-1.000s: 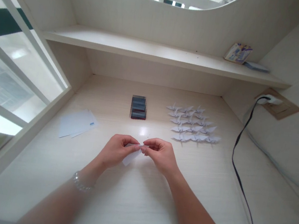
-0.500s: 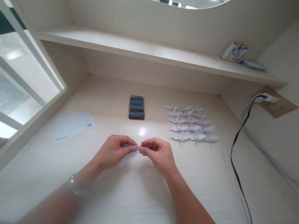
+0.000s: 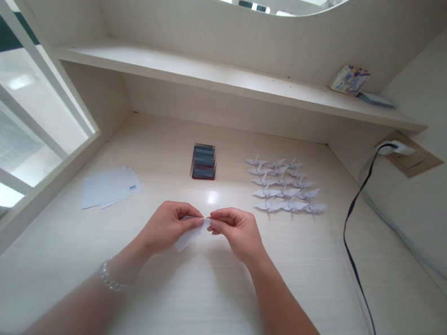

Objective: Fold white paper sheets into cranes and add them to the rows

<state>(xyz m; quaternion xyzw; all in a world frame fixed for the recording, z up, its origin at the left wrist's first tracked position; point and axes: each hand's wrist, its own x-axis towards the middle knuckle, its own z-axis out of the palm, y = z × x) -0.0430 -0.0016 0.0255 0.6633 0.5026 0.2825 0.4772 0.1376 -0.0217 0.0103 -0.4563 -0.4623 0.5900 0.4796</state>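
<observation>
My left hand (image 3: 168, 225) and my right hand (image 3: 236, 231) meet above the middle of the pale wooden desk (image 3: 193, 294). Both pinch a small folded piece of white paper (image 3: 190, 233) along its top edge, fingertips almost touching. A flap of the paper hangs down below my left fingers. A beaded bracelet (image 3: 112, 281) circles my left wrist. Beyond my right hand, several folded white paper cranes (image 3: 284, 186) lie in rows on the desk.
A few loose white paper sheets (image 3: 111, 187) lie at the left. A dark blurred block (image 3: 204, 161) sits behind my hands. A black cable (image 3: 360, 236) runs from a wall socket (image 3: 400, 148) down the desk's right side. A shelf (image 3: 238, 78) carries a small colourful box (image 3: 350, 79).
My hands have drifted slightly left with the paper and my fingertips have shifted a little along its top edge. Nothing else on the desk has moved.
</observation>
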